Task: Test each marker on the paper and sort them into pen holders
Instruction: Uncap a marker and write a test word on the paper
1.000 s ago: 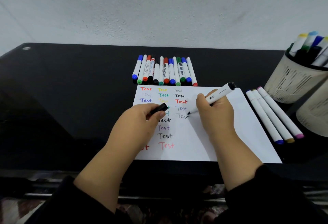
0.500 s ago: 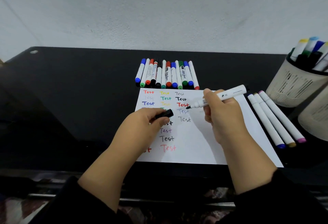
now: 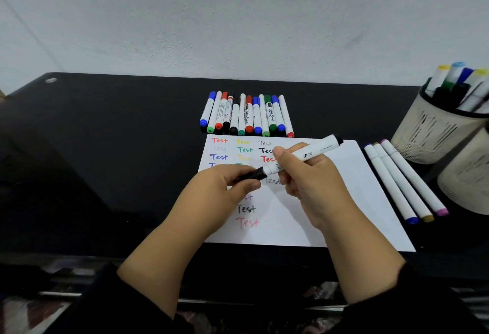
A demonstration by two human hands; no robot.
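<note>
A white sheet of paper (image 3: 330, 201) with columns of coloured "Test" words lies on the black table (image 3: 119, 161). My right hand (image 3: 309, 183) grips a white marker (image 3: 315, 152) with black ends, held above the paper and slanting up to the right. My left hand (image 3: 225, 191) pinches its black cap (image 3: 255, 175), which meets the marker's lower end. A row of several whiteboard markers (image 3: 246, 115) lies behind the paper. Three white markers (image 3: 402, 180) lie right of the paper.
At the right edge stands a cream mesh pen holder (image 3: 428, 135) with several markers in it, and a second cream holder (image 3: 468, 180) stands nearer and partly out of view. A grey wall rises behind the table. The table's front edge runs under my forearms.
My right hand lifted the marker off the paper after writing "Test" and brought its tip to the left. The cap in my left hand now meets that tip.
</note>
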